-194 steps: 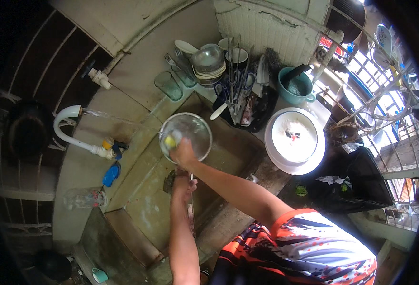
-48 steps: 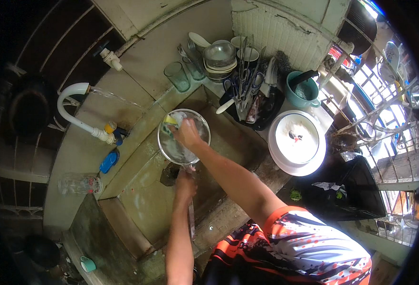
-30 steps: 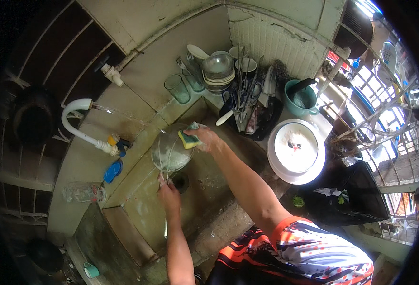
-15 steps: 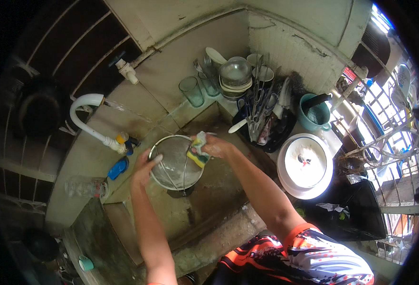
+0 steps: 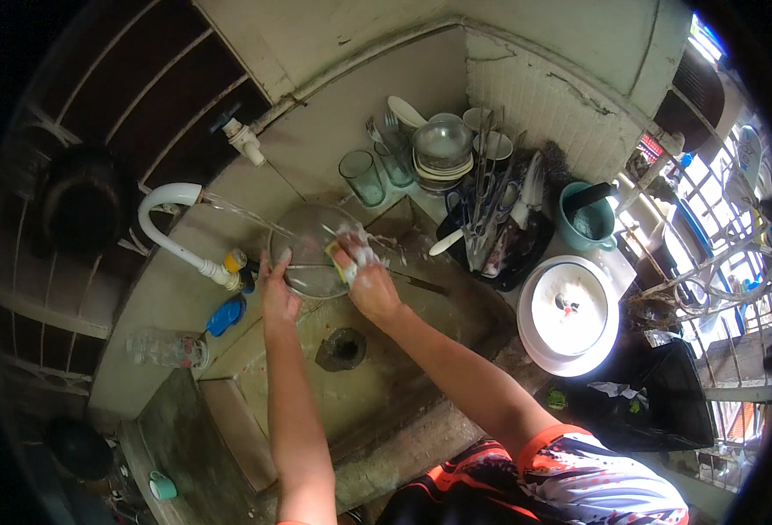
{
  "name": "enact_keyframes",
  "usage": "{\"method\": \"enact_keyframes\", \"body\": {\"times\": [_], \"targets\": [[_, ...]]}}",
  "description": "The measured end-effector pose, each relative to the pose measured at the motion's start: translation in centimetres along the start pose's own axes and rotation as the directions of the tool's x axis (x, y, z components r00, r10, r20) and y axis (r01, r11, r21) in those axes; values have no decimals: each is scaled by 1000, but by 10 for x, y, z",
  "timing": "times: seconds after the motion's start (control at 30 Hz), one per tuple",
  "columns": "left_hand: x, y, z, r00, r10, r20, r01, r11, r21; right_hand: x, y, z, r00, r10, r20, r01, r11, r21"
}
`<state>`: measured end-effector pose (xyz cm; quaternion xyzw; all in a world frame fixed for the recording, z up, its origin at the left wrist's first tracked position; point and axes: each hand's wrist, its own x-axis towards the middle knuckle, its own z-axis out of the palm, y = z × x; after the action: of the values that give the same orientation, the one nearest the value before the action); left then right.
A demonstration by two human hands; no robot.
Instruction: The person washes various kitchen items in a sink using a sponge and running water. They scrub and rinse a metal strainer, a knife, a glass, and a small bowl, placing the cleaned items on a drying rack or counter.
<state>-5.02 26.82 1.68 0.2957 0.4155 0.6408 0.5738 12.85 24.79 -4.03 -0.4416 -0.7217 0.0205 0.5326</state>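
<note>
Over the sink (image 5: 403,350), my left hand (image 5: 278,296) grips the near left rim of a round wire-rimmed strainer (image 5: 312,229), thumb on top. My right hand (image 5: 374,290) is closed around a soapy yellow sponge (image 5: 342,262) and presses it on the strainer's right part, hiding some of it. White suds cling to the right fingers. Water runs from the white curved faucet (image 5: 171,194) toward the strainer. Below both hands, the dark drain (image 5: 342,348) shows in the sink floor.
Two drinking glasses (image 5: 362,179), stacked bowls (image 5: 443,149) and a black rack of cutlery (image 5: 500,227) stand behind the sink. At right are a teal mug (image 5: 586,219) and stacked white plates (image 5: 570,306). A clear glass (image 5: 171,348) lies left, near a blue object (image 5: 226,315).
The strainer has moved up toward the faucet stream and changed its tilt, uncovering the drain. My right hand has shifted lower with the sponge, and more suds show on it.
</note>
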Motion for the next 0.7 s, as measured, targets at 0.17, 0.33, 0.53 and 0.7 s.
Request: {"method": "enact_keyframes", "body": {"times": [0.17, 0.33, 0.53, 0.7], "targets": [[-43, -29, -58, 996, 43, -75, -58, 974, -219, -16, 14, -13, 824, 518, 228, -526, 850, -27], [-78, -58, -78, 988, -95, -122, 75, 985, -158, -8, -16, 12, 932, 307, 194, -336, 931, 140], [-97, -68, -49, 987, -162, 16, 162, 987, -7, 15, -28, 30, 939, 275, 205, -293, 954, 64], [-93, -71, -44, 960, -231, 156, 234, 972, -1, 35, -16, 19, 936, -127, 328, 74, 983, 171]]}}
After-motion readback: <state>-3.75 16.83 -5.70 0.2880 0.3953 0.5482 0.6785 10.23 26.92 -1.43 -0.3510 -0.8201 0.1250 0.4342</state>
